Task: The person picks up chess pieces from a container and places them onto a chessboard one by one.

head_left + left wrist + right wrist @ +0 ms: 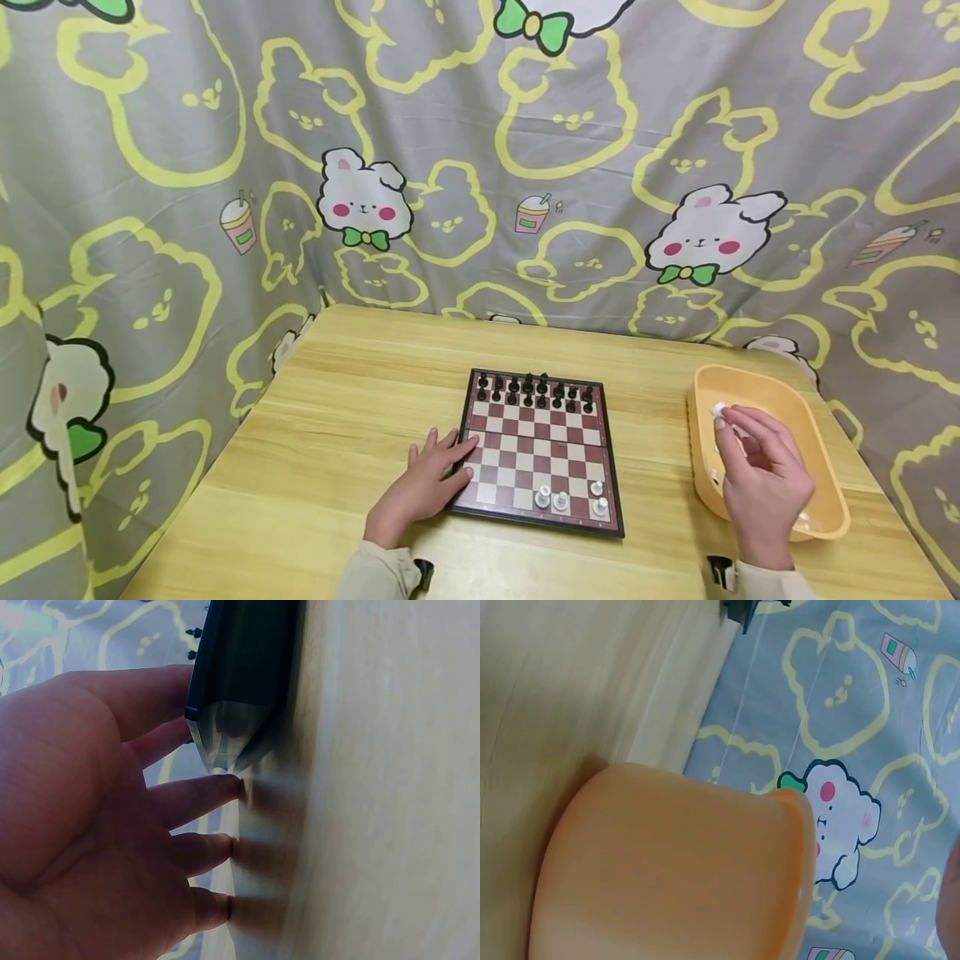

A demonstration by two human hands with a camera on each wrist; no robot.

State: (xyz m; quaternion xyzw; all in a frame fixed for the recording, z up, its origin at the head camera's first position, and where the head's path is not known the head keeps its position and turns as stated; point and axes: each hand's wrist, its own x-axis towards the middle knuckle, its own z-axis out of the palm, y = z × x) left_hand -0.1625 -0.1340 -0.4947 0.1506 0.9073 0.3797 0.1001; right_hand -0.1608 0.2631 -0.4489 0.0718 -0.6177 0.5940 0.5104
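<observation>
The chessboard [491,457] lies on the table, with black chess pieces [528,401] in two rows at its far end. Several white chess pieces [561,501] stand near its close right corner. My left hand [422,485] rests at the board's left edge, thumb and index finger on it; in the left wrist view the other fingertips [231,787] touch the table. Over the orange tray [822,454], my right hand [768,479] pinches a small white chess piece [718,409] between thumb and fingers. Only a sliver of that hand shows in the right wrist view.
The tray, right of the board, has a few white pieces [803,517] inside, partly hidden by the right hand. A wooden table [300,467] carries everything. A grey patterned curtain [450,125] hangs behind and along both sides.
</observation>
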